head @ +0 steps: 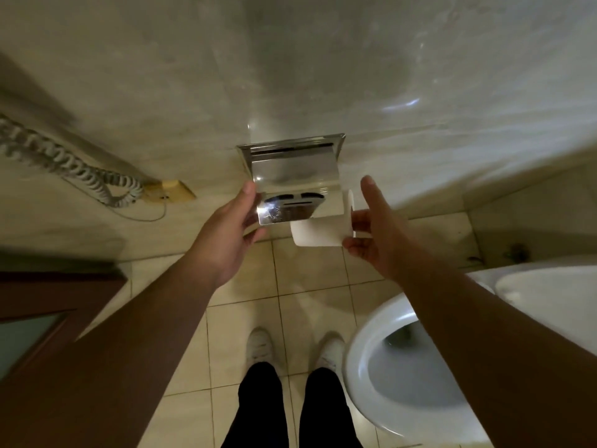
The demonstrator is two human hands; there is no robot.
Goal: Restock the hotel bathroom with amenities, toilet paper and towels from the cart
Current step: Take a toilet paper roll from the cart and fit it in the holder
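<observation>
A chrome toilet paper holder (292,176) is set into the marble wall, its shiny flap lifted outward. My left hand (231,234) grips the flap's left edge, thumb on top and fingers curled underneath. A white toilet paper roll (318,232) sits just under the flap. My right hand (376,234) holds the roll by its right end, fingers curled at its side and the index finger pointing up.
An open white toilet bowl (403,367) stands at the lower right, close to my right arm. A coiled phone cord (80,171) and a beige wall socket (169,190) are on the wall at left. A brown door (38,315) is at lower left. Beige floor tiles (303,279) lie below.
</observation>
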